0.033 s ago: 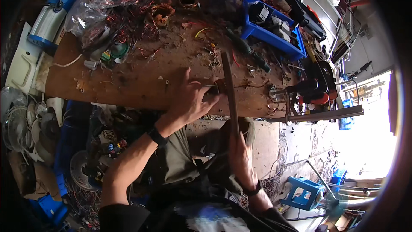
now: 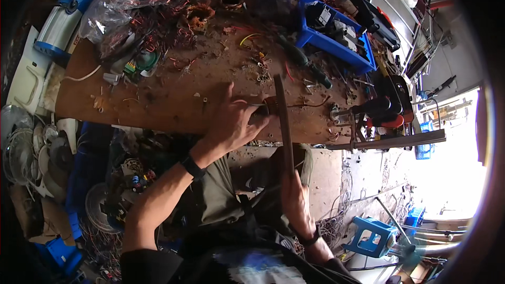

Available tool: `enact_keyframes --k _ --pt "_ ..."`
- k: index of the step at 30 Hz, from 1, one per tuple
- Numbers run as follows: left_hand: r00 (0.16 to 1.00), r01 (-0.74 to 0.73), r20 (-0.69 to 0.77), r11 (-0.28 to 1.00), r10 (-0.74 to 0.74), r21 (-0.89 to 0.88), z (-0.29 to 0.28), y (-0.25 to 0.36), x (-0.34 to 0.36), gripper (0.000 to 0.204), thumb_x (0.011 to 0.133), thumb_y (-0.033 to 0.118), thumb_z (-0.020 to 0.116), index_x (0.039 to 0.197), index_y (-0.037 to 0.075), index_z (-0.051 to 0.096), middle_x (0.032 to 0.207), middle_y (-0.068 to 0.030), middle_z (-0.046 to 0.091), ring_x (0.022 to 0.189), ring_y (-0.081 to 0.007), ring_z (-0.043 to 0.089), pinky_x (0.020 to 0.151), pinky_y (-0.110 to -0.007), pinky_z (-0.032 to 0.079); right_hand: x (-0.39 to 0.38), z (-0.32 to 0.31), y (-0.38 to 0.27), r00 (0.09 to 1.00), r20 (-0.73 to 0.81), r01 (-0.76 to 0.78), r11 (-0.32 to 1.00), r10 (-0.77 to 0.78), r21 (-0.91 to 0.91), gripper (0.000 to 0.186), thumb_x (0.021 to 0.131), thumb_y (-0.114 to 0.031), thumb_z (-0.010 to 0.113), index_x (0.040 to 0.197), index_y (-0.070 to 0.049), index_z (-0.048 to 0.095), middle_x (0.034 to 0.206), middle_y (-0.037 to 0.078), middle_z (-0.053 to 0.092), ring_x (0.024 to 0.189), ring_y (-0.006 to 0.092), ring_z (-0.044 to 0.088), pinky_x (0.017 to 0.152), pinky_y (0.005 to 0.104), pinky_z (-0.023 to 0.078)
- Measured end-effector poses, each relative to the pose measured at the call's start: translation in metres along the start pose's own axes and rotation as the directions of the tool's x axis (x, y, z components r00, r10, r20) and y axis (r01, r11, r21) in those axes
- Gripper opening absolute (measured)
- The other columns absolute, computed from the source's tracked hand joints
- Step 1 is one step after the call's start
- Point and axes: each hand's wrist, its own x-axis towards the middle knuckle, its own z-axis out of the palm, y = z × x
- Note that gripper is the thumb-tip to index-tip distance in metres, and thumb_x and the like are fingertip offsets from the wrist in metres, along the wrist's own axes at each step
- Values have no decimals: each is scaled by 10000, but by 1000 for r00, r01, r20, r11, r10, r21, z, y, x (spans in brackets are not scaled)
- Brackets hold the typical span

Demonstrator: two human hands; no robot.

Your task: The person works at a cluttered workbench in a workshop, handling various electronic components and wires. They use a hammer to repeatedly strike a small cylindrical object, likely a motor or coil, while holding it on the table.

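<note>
My left hand [image 2: 236, 123] is closed round a small round part [image 2: 271, 105] with a copper-coloured edge, pressing it against the brown work board. One finger of that hand points up and away. My right hand [image 2: 295, 200] grips the near end of a long flat bar-shaped tool [image 2: 285, 126], dull brown and much like a file; its handle end is hidden in my fist. The tool runs across the board's front edge, upright in view, and lies against the right side of the small part. A thin dark wire [image 2: 310, 105] stretches rightward from beside the tool.
The brown board [image 2: 158, 100] carries scraps, small nuts [image 2: 260, 76], a green-handled tool [image 2: 318, 76] and tangled copper wire [image 2: 163, 26]. A blue crate [image 2: 336, 37] of parts stands far right. Dark-handled tools [image 2: 376, 106] crowd the right edge. A blue stool [image 2: 371, 236] stands lower right.
The long flat tool has slid toward me along the small part, its far tip lower in view. My right hand has drawn back with it; my left hand stays put.
</note>
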Motion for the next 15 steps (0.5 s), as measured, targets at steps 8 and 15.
enact_keyframes --k 8,15 --pt "993 -121 -13 993 122 12 -10 0 1 524 940 325 704 1389 92 570 1081 -131 741 981 -328 714 1216 -562 260 61 -1 -16 994 -83 76 997 -73 35 242 1027 -163 552 1156 40 534 656 301 586 592 507 563 530 577 416" --pt "992 -101 -74 995 100 -6 0 -3 2 460 942 310 701 1327 73 615 1144 -129 732 1027 -320 708 1213 -561 257 94 -6 -24 999 -42 8 991 -2 136 172 1034 -168 538 1081 -4 524 660 305 579 633 509 579 536 579 425"
